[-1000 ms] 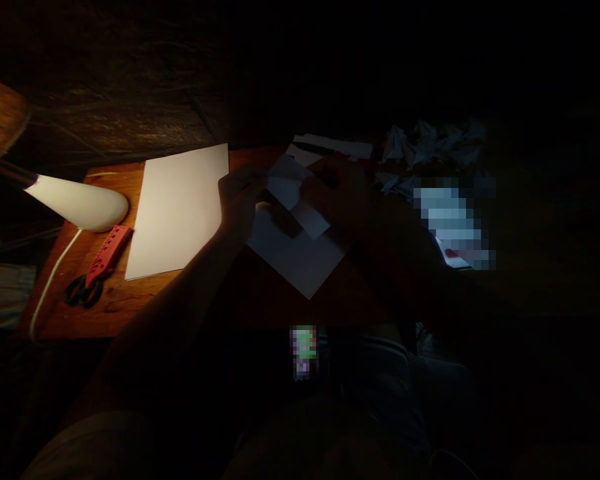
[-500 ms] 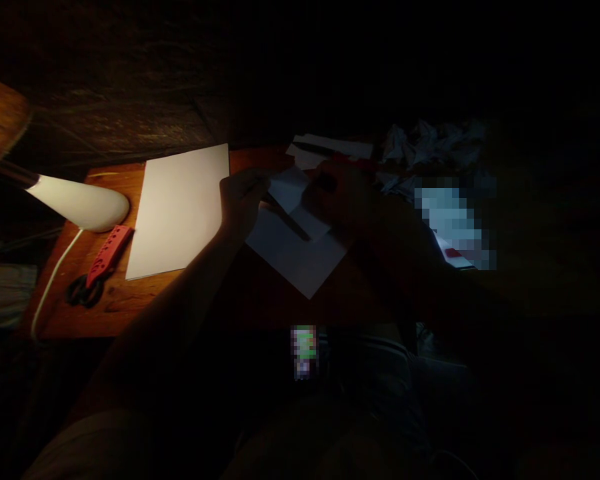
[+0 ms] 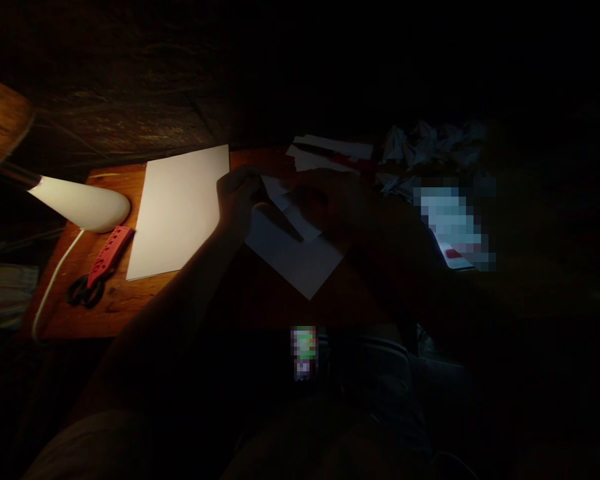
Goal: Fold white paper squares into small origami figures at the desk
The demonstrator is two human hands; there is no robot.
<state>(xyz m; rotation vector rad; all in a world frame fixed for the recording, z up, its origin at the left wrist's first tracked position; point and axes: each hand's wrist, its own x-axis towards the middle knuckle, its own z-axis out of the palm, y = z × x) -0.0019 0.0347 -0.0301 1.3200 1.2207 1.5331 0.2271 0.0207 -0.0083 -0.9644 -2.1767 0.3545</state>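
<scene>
A piece of folded white paper (image 3: 277,192) is between my two hands, above the desk. My left hand (image 3: 236,197) grips its left side, with the thumb lying along the edge. Deep in shadow, my right hand (image 3: 330,193) is closed over the right part of the paper and covers much of it; its fingers are hard to make out. Below the hands a white sheet (image 3: 305,270) lies with one corner pointing toward me, crossed by a dark shadow.
Left of my hands lie a stack of white paper (image 3: 180,213) and scissors (image 3: 86,291) in a red cover, beside a white lamp (image 3: 85,200). Paper strips (image 3: 330,147) and several folded paper shapes (image 3: 415,147) are at the back. A lit, blurred screen (image 3: 453,223) stands right.
My right hand has moved left and down across the paper, covering more of it. The raised flap shows less now. My left hand has shifted slightly left, its thumb now along the edge.
</scene>
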